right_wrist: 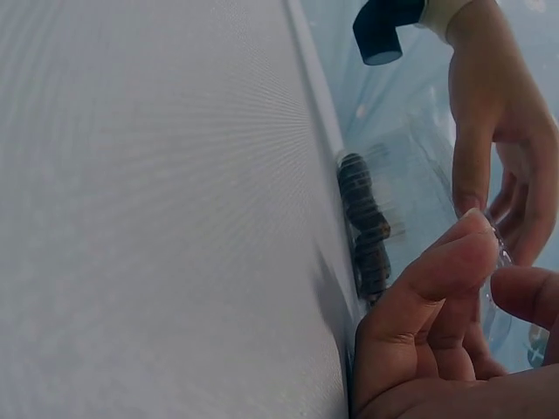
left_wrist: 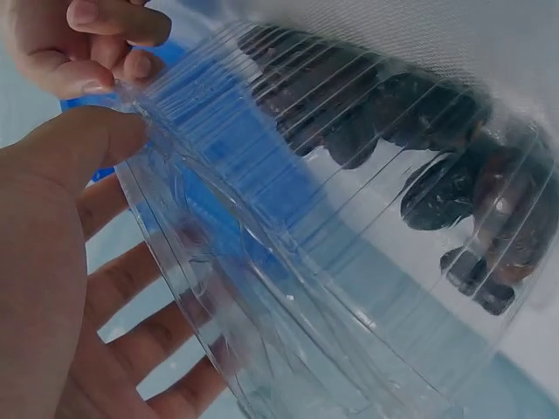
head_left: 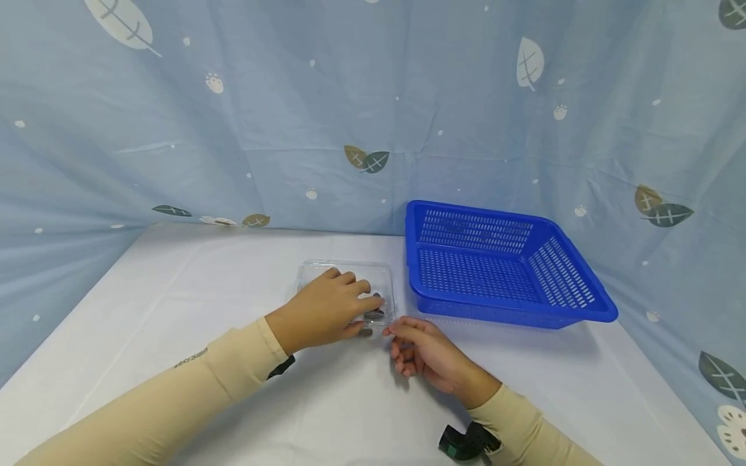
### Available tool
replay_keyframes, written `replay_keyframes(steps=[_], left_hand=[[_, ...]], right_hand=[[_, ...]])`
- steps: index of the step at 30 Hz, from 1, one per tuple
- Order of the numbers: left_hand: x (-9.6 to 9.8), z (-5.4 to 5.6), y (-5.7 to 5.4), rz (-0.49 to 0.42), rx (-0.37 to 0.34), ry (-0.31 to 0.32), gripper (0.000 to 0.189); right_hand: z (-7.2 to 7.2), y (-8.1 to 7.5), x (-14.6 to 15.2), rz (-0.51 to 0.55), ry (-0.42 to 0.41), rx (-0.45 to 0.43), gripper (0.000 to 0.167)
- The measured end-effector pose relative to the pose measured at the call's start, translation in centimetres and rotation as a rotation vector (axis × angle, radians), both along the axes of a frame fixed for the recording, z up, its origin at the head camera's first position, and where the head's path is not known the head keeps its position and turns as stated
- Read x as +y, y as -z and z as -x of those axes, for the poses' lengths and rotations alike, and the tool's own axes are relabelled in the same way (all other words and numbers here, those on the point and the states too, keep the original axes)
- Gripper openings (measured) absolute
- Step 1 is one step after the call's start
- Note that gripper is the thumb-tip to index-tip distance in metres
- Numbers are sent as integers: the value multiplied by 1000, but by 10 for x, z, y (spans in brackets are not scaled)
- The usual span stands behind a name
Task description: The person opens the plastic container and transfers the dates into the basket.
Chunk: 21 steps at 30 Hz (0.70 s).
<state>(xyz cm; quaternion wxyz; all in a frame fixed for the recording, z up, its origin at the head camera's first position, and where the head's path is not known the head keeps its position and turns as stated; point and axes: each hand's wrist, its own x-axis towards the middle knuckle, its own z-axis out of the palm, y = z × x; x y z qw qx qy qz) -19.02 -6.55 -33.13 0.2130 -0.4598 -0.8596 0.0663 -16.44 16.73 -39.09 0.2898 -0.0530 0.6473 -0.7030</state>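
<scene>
A clear plastic clamshell box [head_left: 381, 275] lies on the table with several dark, rounded, pebble-like pieces [left_wrist: 441, 190] inside, seen through its ribbed wall. My left hand [head_left: 326, 307] reaches over the box from the left. Its thumb [left_wrist: 96, 140] presses at the near rim, and its spread fingers [left_wrist: 144, 305] show through the clear lid [left_wrist: 262, 262]. At the near right corner, my right hand [head_left: 428, 353] pinches the rim between thumb and forefinger, its other fingers loosely curled. In the right wrist view, both hands meet at that edge, with dark pieces low in the box [right_wrist: 410, 175].
A blue perforated plastic basket [head_left: 495, 305] stands to the right of the box. White cloth [head_left: 245, 278] covers the table, and a blue leaf-patterned curtain [head_left: 280, 116] hangs behind it. Black wrist-camera mounts [head_left: 466, 442] sit at the cuffs.
</scene>
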Motion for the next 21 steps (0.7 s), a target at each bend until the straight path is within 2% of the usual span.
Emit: replay_keyframes(steps=[6, 9, 15, 21], left_hand=[[0, 1, 2, -7, 22, -4, 39], [-1, 1, 1, -23, 28, -9, 39], [-9, 6, -9, -109, 48, -30, 35], [-28, 15, -21, -211, 101, -66, 32]], right_hand=[[0, 0, -1, 21, 35, -10, 15], [0, 1, -1, 17, 36, -13, 15], [-1, 0, -1, 15, 31, -19, 22], [-1, 1, -2, 15, 24, -10, 20]])
